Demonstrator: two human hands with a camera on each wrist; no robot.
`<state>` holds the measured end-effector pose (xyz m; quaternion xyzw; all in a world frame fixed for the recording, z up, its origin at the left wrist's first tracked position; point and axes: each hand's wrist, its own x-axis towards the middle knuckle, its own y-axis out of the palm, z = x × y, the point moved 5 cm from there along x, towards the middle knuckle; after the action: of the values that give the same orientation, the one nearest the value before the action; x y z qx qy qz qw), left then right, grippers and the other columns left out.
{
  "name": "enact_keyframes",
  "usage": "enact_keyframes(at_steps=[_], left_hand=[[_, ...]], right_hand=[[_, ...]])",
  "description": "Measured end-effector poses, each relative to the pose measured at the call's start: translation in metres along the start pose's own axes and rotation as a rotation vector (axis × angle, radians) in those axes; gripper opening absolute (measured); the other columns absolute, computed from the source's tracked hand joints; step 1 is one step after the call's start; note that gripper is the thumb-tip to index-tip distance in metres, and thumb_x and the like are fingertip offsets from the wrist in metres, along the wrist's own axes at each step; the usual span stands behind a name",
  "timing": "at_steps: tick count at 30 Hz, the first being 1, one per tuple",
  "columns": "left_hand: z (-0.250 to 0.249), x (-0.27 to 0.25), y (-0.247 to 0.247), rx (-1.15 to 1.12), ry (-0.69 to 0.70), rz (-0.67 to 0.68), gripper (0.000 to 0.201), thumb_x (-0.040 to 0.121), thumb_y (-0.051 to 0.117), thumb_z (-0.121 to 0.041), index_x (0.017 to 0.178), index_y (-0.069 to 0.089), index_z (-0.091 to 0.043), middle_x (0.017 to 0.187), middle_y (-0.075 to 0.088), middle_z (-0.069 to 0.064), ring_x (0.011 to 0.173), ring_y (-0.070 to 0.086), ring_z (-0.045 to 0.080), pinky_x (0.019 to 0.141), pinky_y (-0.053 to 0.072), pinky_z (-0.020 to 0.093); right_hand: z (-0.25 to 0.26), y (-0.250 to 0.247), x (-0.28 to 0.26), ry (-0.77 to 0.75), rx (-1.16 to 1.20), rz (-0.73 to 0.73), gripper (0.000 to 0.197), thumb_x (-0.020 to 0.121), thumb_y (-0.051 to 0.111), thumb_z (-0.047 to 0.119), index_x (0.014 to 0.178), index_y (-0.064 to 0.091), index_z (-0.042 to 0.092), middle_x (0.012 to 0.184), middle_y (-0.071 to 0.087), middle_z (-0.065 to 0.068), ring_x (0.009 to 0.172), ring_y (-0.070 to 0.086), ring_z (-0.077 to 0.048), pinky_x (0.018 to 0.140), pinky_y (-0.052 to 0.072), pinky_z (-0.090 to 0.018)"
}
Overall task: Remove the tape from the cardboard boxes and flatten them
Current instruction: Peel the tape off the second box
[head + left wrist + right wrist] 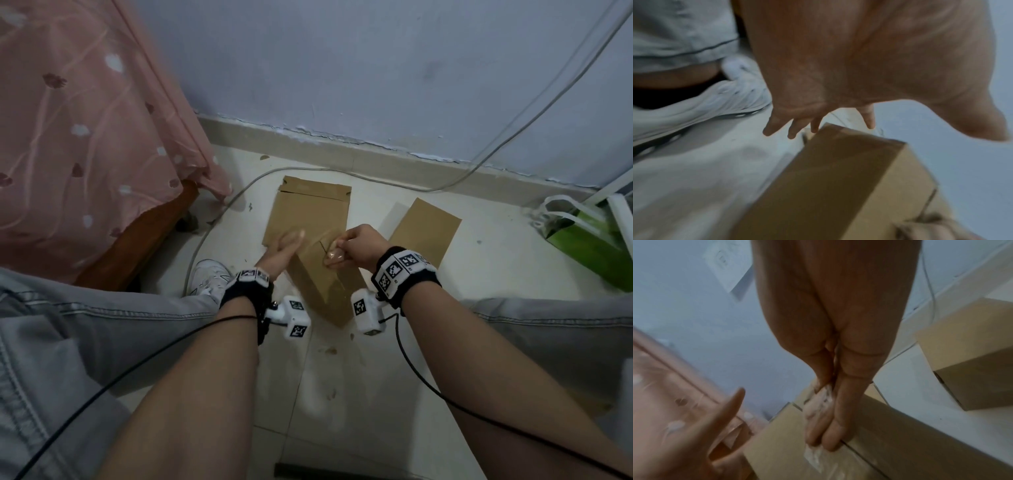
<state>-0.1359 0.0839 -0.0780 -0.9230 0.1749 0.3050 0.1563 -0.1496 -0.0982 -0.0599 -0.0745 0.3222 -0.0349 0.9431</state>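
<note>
While the right hand (pixel 359 245) pinches crumpled tape (pixel 334 255) over a cardboard box (pixel 325 284), the left hand's (pixel 281 251) grip is spread.

We get dim, flat indoor light with a cool bluish cast in all views; we can't tell the source. Head view is fairly sharp, but the left hand (pixel 281 251) is motion-blurred, and the wall line bows at the edges. We see soft shadows only, faint sheen on the tape (pixel 334 255). Both wrist views are smeared and out of focus, the shoe (pixel 701 104) streaked, near skin stretched by the wide lens.
</note>
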Motion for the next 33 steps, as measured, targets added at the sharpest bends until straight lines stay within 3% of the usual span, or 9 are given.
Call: enact_keyframes(at_steps=[3, 7, 11, 15, 20, 24, 27, 29, 33], left_hand=[[-0.024, 0.008, 0.007, 0.259, 0.155, 0.04, 0.098, 0.065, 0.064, -0.077, 0.149, 0.025, -0.045, 0.162, 0.021, -0.001, 0.141, 0.033, 0.028, 0.115, 0.026, 0.055], [-0.001, 0.044, 0.004, 0.533, 0.105, 0.042, 0.107, 0.033, 0.065, -0.094, 0.13, 0.034, -0.063, 0.158, 0.03, 0.001, 0.142, 0.032, 0.031, 0.115, 0.028, 0.053], [-0.02, 0.021, 0.013, 0.345, 0.115, 0.126, 0.099, 0.06, 0.064, -0.065, 0.149, 0.032, -0.035, 0.16, 0.025, 0.003, 0.144, 0.027, 0.026, 0.113, 0.026, 0.04], [-0.011, 0.022, 0.01, 0.275, 0.025, 0.117, 0.104, 0.06, 0.066, -0.067, 0.151, 0.028, -0.035, 0.158, 0.027, 0.003, 0.141, 0.031, 0.029, 0.111, 0.033, 0.05], [0.004, 0.03, 0.009, 0.175, -0.032, 0.105, 0.08, 0.091, 0.06, -0.048, 0.155, 0.023, -0.019, 0.157, 0.03, 0.01, 0.14, 0.033, 0.031, 0.097, 0.032, 0.036], [0.007, 0.027, 0.013, 0.123, -0.053, 0.082, 0.082, 0.088, 0.062, -0.053, 0.154, 0.026, -0.023, 0.155, 0.033, 0.009, 0.137, 0.036, 0.034, 0.101, 0.036, 0.041], [0.014, 0.025, 0.01, 0.067, -0.047, 0.053, 0.064, 0.088, 0.063, -0.047, 0.143, 0.043, -0.023, 0.139, 0.047, 0.005, 0.111, 0.049, 0.024, 0.081, 0.043, 0.033], [0.024, 0.023, 0.005, 0.035, -0.067, 0.032, 0.063, 0.084, 0.065, -0.052, 0.139, 0.047, -0.028, 0.135, 0.049, 0.004, 0.109, 0.049, 0.024, 0.087, 0.045, 0.037], [0.042, 0.017, -0.013, 0.012, -0.129, -0.068, 0.066, 0.075, 0.066, -0.062, 0.135, 0.052, -0.038, 0.126, 0.048, -0.004, 0.112, 0.047, 0.027, 0.097, 0.045, 0.046]], right_hand=[[0.0, 0.002, -0.002, -0.015, 0.04, 0.027, 0.017, 0.101, 0.042, 0.0, 0.098, 0.057, -0.006, 0.088, 0.067, -0.028, 0.08, 0.073, -0.037, 0.071, 0.062, -0.045], [0.004, 0.001, -0.006, -0.041, -0.032, 0.055, 0.017, 0.102, 0.042, 0.001, 0.1, 0.058, -0.004, 0.08, 0.065, -0.02, 0.063, 0.072, -0.025, 0.062, 0.062, -0.037], [0.009, -0.001, -0.006, -0.064, -0.1, 0.114, 0.023, 0.102, 0.04, 0.0, 0.089, 0.058, -0.002, 0.075, 0.063, -0.018, 0.066, 0.071, -0.024, 0.064, 0.061, -0.034], [0.01, 0.003, -0.006, -0.071, -0.177, 0.147, 0.025, 0.102, 0.04, 0.002, 0.085, 0.059, 0.002, 0.067, 0.066, -0.013, 0.062, 0.069, -0.019, 0.061, 0.06, -0.031], [0.015, 0.011, -0.003, -0.09, -0.238, 0.152, 0.025, 0.102, 0.044, 0.007, 0.103, 0.059, -0.012, 0.08, 0.069, -0.017, 0.075, 0.07, -0.027, 0.086, 0.058, -0.046], [0.018, 0.013, -0.001, -0.095, -0.275, 0.116, 0.026, 0.102, 0.044, 0.011, 0.105, 0.061, -0.009, 0.078, 0.071, -0.013, 0.076, 0.07, -0.027, 0.082, 0.06, -0.045], [0.009, 0.003, 0.005, -0.04, -0.214, 0.056, 0.02, 0.102, 0.045, 0.009, 0.1, 0.061, -0.002, 0.08, 0.071, -0.013, 0.073, 0.07, -0.022, 0.074, 0.06, -0.037], [-0.004, -0.004, 0.008, 0.028, -0.172, 0.004, 0.015, 0.1, 0.049, 0.006, 0.096, 0.062, -0.001, 0.085, 0.072, -0.015, 0.077, 0.071, -0.024, 0.077, 0.06, -0.037], [-0.019, -0.031, 0.013, 0.065, -0.24, -0.185, 0.007, 0.09, 0.058, 0.002, 0.095, 0.062, 0.005, 0.085, 0.068, -0.012, 0.069, 0.066, -0.02, 0.063, 0.057, -0.027]])
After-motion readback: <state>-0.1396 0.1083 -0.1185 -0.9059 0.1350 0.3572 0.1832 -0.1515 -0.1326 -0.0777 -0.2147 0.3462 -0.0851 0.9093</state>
